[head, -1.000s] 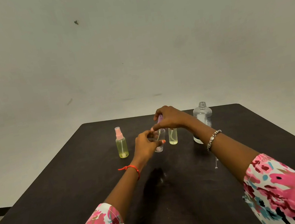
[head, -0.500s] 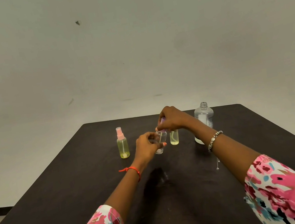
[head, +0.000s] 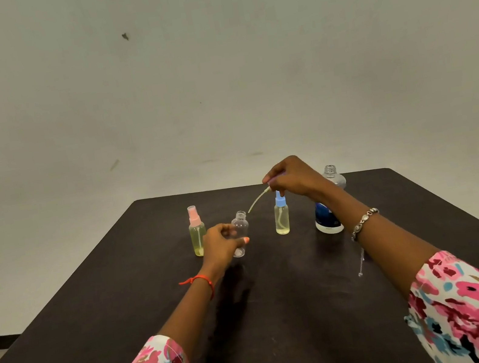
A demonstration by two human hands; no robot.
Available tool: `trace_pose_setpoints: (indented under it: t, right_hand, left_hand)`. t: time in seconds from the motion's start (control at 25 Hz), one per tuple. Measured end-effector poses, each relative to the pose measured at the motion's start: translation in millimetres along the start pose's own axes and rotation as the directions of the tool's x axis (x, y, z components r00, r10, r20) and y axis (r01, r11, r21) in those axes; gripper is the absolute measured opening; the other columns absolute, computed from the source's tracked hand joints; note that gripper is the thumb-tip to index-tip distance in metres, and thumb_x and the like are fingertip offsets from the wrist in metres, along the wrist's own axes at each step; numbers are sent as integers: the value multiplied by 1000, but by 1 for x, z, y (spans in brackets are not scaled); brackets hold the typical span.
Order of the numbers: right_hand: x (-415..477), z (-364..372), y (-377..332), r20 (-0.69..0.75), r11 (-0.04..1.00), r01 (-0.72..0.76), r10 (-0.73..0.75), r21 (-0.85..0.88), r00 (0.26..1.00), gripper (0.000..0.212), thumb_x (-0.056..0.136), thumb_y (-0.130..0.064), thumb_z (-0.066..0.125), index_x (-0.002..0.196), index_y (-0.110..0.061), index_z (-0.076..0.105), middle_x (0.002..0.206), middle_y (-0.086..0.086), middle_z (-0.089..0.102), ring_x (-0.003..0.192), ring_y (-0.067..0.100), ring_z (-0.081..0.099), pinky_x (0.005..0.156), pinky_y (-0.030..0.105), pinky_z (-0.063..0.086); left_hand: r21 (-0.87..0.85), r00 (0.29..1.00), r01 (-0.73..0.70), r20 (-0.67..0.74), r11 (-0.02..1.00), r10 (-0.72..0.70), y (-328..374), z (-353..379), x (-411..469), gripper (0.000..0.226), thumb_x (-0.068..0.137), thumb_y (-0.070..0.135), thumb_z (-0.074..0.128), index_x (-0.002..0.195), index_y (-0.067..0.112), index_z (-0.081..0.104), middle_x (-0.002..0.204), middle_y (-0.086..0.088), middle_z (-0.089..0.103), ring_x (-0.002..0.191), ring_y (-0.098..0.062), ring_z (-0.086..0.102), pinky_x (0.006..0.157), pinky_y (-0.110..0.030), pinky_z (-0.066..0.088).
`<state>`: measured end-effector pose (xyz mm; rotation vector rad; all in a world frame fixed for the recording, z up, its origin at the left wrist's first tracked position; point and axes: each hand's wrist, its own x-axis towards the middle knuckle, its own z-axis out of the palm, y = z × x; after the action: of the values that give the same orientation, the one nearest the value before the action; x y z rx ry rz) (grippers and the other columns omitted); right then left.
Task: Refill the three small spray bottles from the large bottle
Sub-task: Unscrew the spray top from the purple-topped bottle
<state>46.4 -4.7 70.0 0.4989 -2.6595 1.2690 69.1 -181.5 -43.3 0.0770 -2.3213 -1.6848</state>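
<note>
Right hand (head: pixel 292 179) now lifting dip tube (head: pixel 258 199) clear of empty small bottle (head: pixel 241 229), fingers pinching its top. Left hand (head: pixel 221 244) gripping that bottle, neck up; large bottle (head: pixel 325 219) standing uncapped, nearer right hand.

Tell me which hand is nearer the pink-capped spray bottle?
Left. The left hand is beside the pink-capped spray bottle; the right hand is farther right, above the blue-capped bottle.

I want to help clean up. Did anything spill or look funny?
No spill shows. The left hand holds an empty small bottle with no top; the right hand holds a spray tube dangling in the air. A thin clear piece lies loose on the table by the right arm.
</note>
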Motion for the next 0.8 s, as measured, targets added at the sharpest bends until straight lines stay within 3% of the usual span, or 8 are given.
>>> trace_pose_setpoints:
  t: [0.08,0.24,0.36,0.44,0.56,0.64,0.8]
  right_hand:
    - [-6,6,16,-29,997,-53,55,63,998,18,81,2,56,95,6,66,101,19,67,62,14,56,70,27,50]
    - [-28,40,56,21,985,-117,116,126,993,19,85,3,54,103,2,59,103,19,62,71,16,59,64,18,53]
    - [-47,63,82,72,998,-47,44,41,996,18,88,-4,53,107,-6,53,110,14,58,91,15,55,74,17,47]
    - [-54,72,94,115,999,28,-24,-31,993,19,90,-6,51,108,-11,49,112,11,57,95,12,53,77,16,41]
    - [-60,79,103,209,993,48,-25,-106,978,20,92,-9,47,110,-16,45,115,9,56,102,16,52,94,34,44]
    - [-61,82,106,236,982,64,-20,-177,971,21,93,-11,46,112,-18,43,114,5,56,105,16,51,105,45,37]
    - [-62,82,104,252,979,88,-40,-185,967,25,93,-14,46,118,-20,43,118,4,54,107,14,49,108,47,33]
  left_hand:
    - [-52,999,15,-35,999,-17,-1,-1,0,42,70,1,74,108,-3,57,97,-11,58,90,-18,56,71,-18,47]
    - [-108,993,13,-112,994,-25,3,4,1,40,71,1,73,106,-4,56,94,-10,57,90,-18,55,72,-21,48]
    - [-151,993,15,-110,988,-32,5,12,1,38,71,2,73,105,-4,56,94,-10,57,91,-19,56,78,-27,49]
    - [-167,994,10,-102,986,-28,6,15,1,36,71,3,74,102,-1,57,94,-10,58,90,-18,56,74,-23,49]
    - [-160,994,17,-103,987,-34,6,17,2,36,70,5,75,101,2,57,95,-9,59,90,-18,57,74,-25,48]
    - [-157,995,26,-94,987,-41,6,17,1,37,71,5,74,103,3,57,96,-9,59,91,-17,56,71,-23,49]
    - [-160,995,47,-85,986,-61,6,19,1,40,71,5,74,106,2,56,98,-9,58,92,-18,56,71,-24,50]
